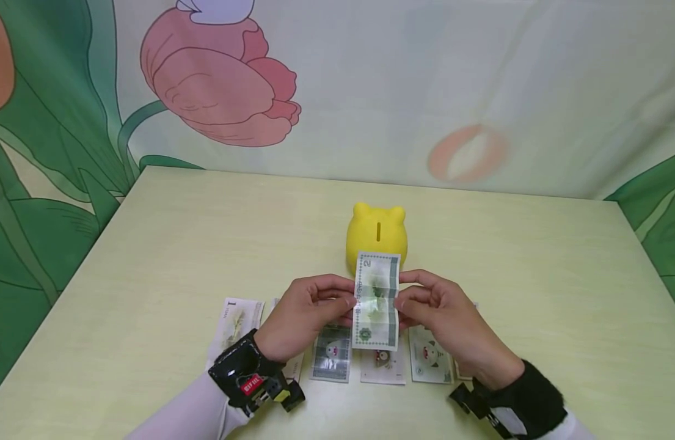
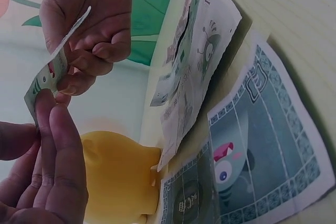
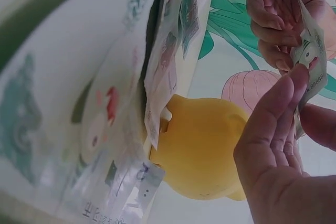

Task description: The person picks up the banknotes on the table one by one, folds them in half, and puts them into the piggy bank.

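Note:
A green-and-white play banknote (image 1: 377,302) is held up lengthwise, with crosswise creases, in front of a yellow piggy bank (image 1: 364,238). My left hand (image 1: 306,315) pinches its left edge between thumb and fingers. On the opposite edge, the thumb and fingers of my right hand (image 1: 449,321) pinch it too. Both wrist views show the note (image 2: 46,77) clear of the table, its underside printed with a cartoon face. The piggy bank's slot faces up and stands apart from the note; its lower front is partly hidden behind the paper.
Several more play notes lie in a row below my hands, among them a pale one (image 1: 238,321) at left, a dark blue-grey one (image 1: 330,363) and a greenish one (image 1: 429,360). My forearms cover some. A printed cloth (image 1: 359,91) hangs behind the table (image 1: 216,232).

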Demonstrator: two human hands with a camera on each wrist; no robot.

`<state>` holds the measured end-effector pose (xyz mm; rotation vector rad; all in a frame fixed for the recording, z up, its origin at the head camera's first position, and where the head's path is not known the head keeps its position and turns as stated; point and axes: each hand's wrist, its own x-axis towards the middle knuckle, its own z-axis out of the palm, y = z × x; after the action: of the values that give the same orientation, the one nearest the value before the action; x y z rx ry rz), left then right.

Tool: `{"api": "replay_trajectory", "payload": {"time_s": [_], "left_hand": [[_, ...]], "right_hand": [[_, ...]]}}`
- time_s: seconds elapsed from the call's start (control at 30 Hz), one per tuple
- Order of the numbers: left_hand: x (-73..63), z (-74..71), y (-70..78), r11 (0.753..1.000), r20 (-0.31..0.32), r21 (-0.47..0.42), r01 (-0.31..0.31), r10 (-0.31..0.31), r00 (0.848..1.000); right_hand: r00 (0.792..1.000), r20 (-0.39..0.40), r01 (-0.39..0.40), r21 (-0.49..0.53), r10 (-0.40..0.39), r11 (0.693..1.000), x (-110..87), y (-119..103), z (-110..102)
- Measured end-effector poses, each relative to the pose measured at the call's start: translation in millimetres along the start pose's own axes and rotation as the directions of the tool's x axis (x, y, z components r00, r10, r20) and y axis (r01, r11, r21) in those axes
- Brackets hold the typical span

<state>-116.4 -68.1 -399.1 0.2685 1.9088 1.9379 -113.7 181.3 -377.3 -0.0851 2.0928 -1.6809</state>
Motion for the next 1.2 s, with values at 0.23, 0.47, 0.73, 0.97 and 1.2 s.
{"api": "replay_trajectory", "payload": {"time_s": [0.23, 0.47, 0.73, 0.97, 1.2], "left_hand": [[-0.6, 0.3, 0.5, 1.0, 0.004, -0.002, 0.003, -0.003, 1.0], [-1.8, 1.1, 1.5, 1.0, 0.002, -0.018, 0.009, -0.009, 1.0], [-1.4, 0.9, 1.9, 1.0, 0.008, -0.024, -0.002, 0.002, 1.0], [-2.3, 0.3, 1.6, 1.0, -0.006, -0.027, 0.012, -0.013, 1.0], [-2.8, -0.9, 0.4, 1.0, -0.009, -0.025, 0.008, -0.008, 1.0]], "right_hand": [[1.0, -0.003, 0.006, 0.011, -0.006, 1.0, -0.3, 2.5, 0.7], [1.0, -0.004, 0.015, 0.025, -0.015, 1.0, -1.1, 4.6, 1.3], [1.0, -0.002, 0.023, 0.041, -0.022, 0.999, -1.4, 4.3, 1.2], [1.0, -0.004, 0.028, 0.048, -0.028, 0.998, -1.0, 5.2, 2.3], [0.999, -0.005, 0.037, 0.043, -0.037, 0.998, -0.5, 4.9, 3.3]]}}
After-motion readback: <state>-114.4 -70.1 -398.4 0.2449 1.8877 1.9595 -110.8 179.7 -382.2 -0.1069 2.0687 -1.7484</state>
